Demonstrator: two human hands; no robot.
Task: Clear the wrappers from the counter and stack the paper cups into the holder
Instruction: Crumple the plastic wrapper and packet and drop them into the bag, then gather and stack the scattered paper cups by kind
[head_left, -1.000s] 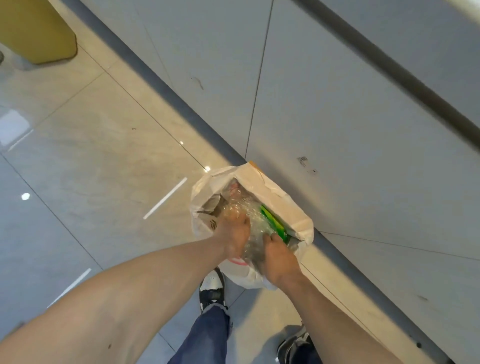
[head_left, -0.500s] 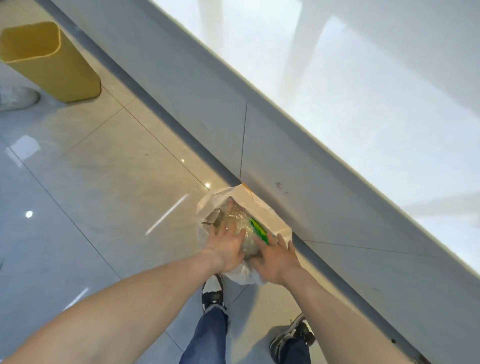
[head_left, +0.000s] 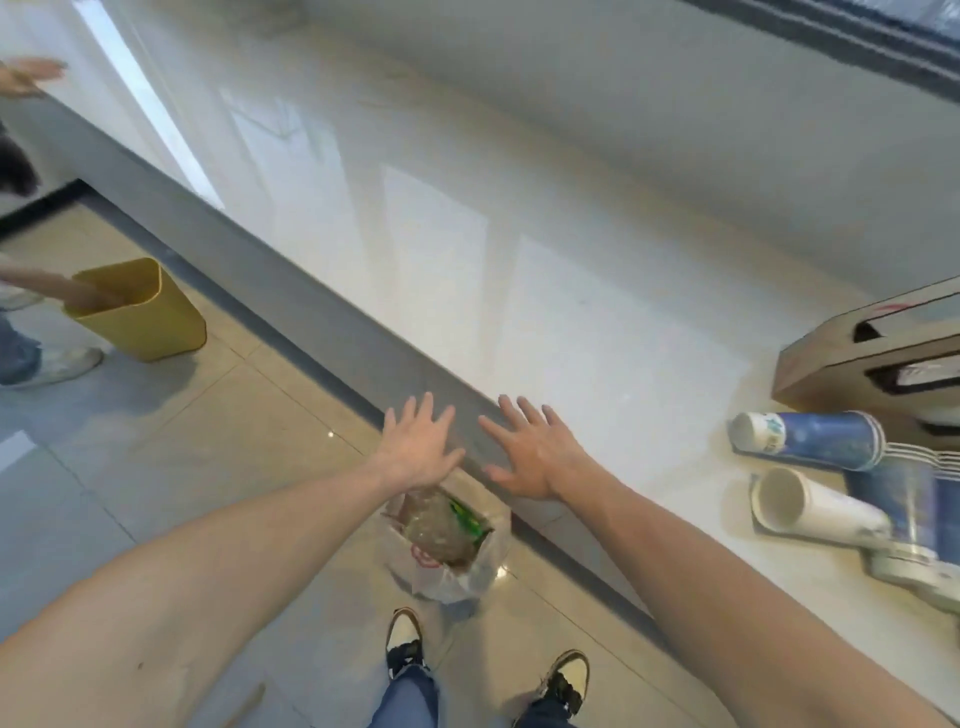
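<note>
My left hand (head_left: 418, 444) and my right hand (head_left: 532, 449) hover with fingers spread and nothing in them, in front of the counter edge (head_left: 363, 343). Below them on the floor stands a white plastic bag (head_left: 447, 551) stuffed with clear and green wrappers. On the glossy white counter at the right lie stacks of paper cups on their sides: a blue stack (head_left: 810, 439) and a white-and-blue stack (head_left: 826, 512). Behind them lies a brown cardboard cup holder (head_left: 852, 353) with dark slots.
A yellow bin (head_left: 137, 312) stands on the tiled floor at the left, with another person's hand and leg beside it. My two shoes (head_left: 405, 642) are on the floor under the bag. A dark window frame runs along the counter's far top right.
Both hands have left the bag and risen to counter height with fingers spread. My view has lifted from the floor to the counter, bringing the cups and holder into sight.
</note>
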